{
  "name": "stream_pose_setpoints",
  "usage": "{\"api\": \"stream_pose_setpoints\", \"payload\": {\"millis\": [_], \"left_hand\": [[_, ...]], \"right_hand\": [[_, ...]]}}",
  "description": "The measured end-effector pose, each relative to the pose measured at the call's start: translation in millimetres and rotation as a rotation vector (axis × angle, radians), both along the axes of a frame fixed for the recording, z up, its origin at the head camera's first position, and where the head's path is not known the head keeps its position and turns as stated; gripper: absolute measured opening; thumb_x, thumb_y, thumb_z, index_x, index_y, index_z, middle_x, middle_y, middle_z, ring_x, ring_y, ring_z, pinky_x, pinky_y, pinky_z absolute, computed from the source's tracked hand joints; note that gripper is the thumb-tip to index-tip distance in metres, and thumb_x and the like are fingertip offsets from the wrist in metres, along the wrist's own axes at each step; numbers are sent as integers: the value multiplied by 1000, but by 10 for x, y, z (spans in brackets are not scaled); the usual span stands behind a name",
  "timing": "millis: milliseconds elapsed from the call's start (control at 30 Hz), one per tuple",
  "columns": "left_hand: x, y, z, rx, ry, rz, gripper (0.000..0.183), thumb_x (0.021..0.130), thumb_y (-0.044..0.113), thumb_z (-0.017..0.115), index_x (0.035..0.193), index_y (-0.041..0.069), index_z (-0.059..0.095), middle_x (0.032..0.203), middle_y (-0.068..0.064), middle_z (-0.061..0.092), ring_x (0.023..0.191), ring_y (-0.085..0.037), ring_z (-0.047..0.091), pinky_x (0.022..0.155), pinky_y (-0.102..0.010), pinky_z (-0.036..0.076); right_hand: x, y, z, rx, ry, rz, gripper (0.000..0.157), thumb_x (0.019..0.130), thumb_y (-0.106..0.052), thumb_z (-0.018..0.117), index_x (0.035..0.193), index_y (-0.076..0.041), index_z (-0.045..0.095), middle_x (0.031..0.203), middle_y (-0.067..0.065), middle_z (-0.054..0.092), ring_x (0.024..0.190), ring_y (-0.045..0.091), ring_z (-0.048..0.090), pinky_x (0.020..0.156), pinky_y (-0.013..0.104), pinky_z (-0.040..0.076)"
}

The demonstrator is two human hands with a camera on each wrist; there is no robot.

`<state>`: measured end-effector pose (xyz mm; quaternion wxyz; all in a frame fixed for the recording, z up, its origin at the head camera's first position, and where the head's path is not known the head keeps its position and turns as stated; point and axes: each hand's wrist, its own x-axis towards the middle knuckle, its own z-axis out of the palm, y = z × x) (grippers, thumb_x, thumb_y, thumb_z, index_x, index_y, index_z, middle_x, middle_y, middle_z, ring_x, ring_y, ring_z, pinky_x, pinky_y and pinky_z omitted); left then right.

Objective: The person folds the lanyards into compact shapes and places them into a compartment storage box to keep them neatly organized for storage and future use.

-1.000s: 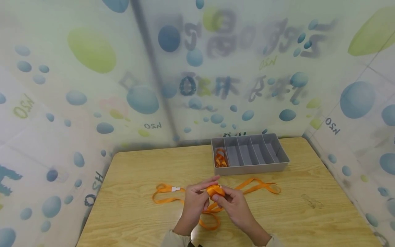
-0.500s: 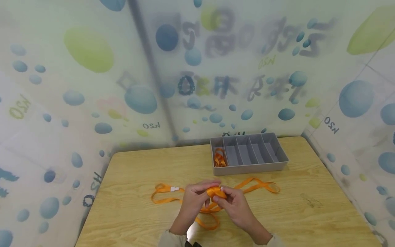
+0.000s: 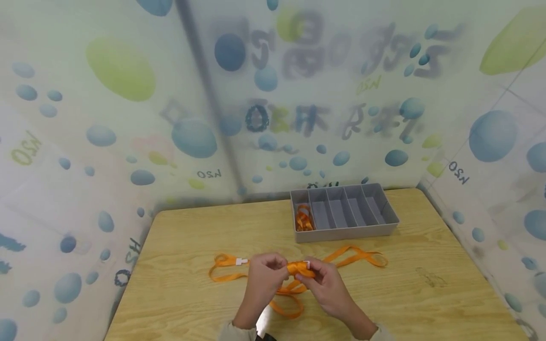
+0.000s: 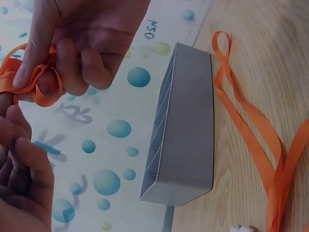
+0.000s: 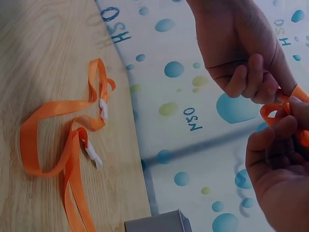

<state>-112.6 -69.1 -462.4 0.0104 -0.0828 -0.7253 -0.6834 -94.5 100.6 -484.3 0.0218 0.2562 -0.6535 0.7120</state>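
Both hands hold a folded bundle of orange lanyard (image 3: 297, 268) above the table. My left hand (image 3: 262, 284) pinches its left end between thumb and forefinger. At the other end, my right hand (image 3: 328, 287) grips it, its thumb on the near side; a small white piece shows by those fingers. In the left wrist view, loops of the bundle (image 4: 41, 82) wrap around the right hand's fingers (image 4: 36, 53). More orange lanyard (image 3: 358, 257) lies on the table under and beside the hands, with white clips (image 5: 91, 154) on its left part.
Behind the hands stands a grey divided box (image 3: 345, 232), with orange lanyard (image 3: 304, 219) in its leftmost compartment. The wooden table (image 3: 192, 237) ends at a patterned curtain-like wall (image 3: 192, 189) at the back and sides.
The left hand's fingers have drawn back from over the top of the bundle, and the hand has shifted slightly left. The bundle now looks longer and flatter between the hands.
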Motion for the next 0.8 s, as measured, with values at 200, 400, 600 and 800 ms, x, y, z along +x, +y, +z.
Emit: {"api": "stream_pose_setpoints", "payload": {"millis": [200,400,600,800], "left_hand": [[32,3,3,72,-1,-48,7,81,-8,72,75,-11,71,61,-23,64,42,-6,54,42,-22,50],[30,-15,-12,62,30,-123,13,89,-1,71,84,-13,73,69,-25,68,48,-8,61,48,-27,55],[-3,-48,-28,34,72,-214,16,92,3,69,90,-12,74,73,-23,70,51,-8,63,52,-29,57],[-44,-79,-34,35,113,-330,18,94,2,66,94,-15,73,73,-26,69,53,-7,63,53,-32,57]], "right_hand": [[-2,3,5,69,83,-70,15,92,8,63,104,0,68,97,14,67,86,10,62,71,29,58],[-2,26,1,101,96,-91,17,93,5,64,104,-6,69,98,9,68,86,11,62,71,31,58],[-21,68,-8,90,119,-65,19,92,8,63,106,-4,69,97,11,68,86,11,62,69,34,59],[-33,108,-24,109,114,-41,20,92,9,63,103,-6,70,93,11,67,82,10,60,66,31,58]]}}
